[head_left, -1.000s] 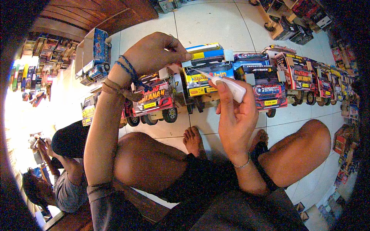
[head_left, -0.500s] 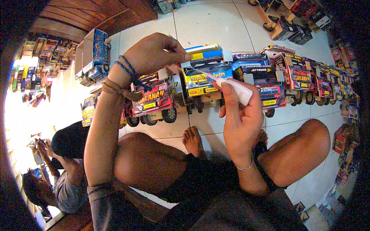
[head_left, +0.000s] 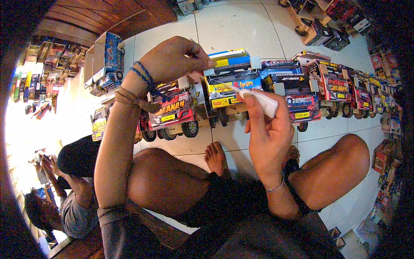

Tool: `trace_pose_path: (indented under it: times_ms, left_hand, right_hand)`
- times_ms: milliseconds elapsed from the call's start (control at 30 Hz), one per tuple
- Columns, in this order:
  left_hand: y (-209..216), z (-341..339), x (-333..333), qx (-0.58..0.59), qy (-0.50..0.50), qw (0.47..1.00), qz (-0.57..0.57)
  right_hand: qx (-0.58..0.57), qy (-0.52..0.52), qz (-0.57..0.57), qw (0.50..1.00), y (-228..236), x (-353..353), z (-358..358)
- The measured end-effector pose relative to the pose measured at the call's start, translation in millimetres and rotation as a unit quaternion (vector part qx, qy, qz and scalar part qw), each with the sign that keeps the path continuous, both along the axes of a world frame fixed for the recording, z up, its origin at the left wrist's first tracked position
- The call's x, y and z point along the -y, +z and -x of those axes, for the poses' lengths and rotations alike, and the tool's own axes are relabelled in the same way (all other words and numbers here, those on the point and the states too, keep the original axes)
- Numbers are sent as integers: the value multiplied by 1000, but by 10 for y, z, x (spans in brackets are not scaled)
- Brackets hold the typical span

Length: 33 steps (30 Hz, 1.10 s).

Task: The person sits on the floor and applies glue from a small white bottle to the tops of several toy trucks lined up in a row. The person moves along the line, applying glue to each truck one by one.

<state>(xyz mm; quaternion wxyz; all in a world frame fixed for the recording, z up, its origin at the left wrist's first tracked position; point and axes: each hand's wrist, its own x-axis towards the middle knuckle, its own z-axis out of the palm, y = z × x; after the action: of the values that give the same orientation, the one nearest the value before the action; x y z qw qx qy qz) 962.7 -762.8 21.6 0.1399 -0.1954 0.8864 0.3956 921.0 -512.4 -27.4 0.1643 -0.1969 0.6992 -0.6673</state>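
Note:
My right hand (head_left: 271,138) is closed around a small white squeeze bottle (head_left: 264,102) with a thin pointed nozzle. The bottle tilts, its tip pointing left across the front of a yellow-and-blue toy truck (head_left: 241,85). At that truck's upper left corner, my left hand (head_left: 177,58) pinches a small white square piece (head_left: 208,72). A similar white square sticks out at the truck's right side. Whether the nozzle touches the truck cannot be made out.
Toy trucks stand in a row, including a red-and-black one (head_left: 170,110) on the left and a dark blue one (head_left: 295,97) on the right. A blue open-bed truck (head_left: 105,58) sits far left. Another person (head_left: 77,207) is at lower left. More trucks (head_left: 323,32) stand far right.
My right hand and the bottle have shifted slightly left. My left hand stays at the truck's upper left corner, almost unmoved.

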Motion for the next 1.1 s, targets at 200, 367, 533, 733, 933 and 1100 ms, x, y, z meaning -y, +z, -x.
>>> trace_pose_path:
  times_ms: [200,367,533,733,933,1100]
  left_hand:
    - [-26,-5,27,-15,-33,999,32]
    - [-31,-8,31,-33,-42,998,41]
    - [-7,0,-2,1,6,1000,-8]
    - [-24,12,-3,9,34,998,-43]
    - [-8,7,9,2,6,1000,-15]
    - [-26,8,8,1,20,999,-45]
  right_hand:
    - [-32,12,1,999,-6,8,6]
    - [0,16,0,1000,23,-18,10]
    - [-18,6,11,1000,-15,-2,25]
    - [-27,-3,4,1000,-51,-13,55]
    - [-36,-12,-8,999,-48,-34,97]
    - [-25,-17,9,1000,-13,-45,110]
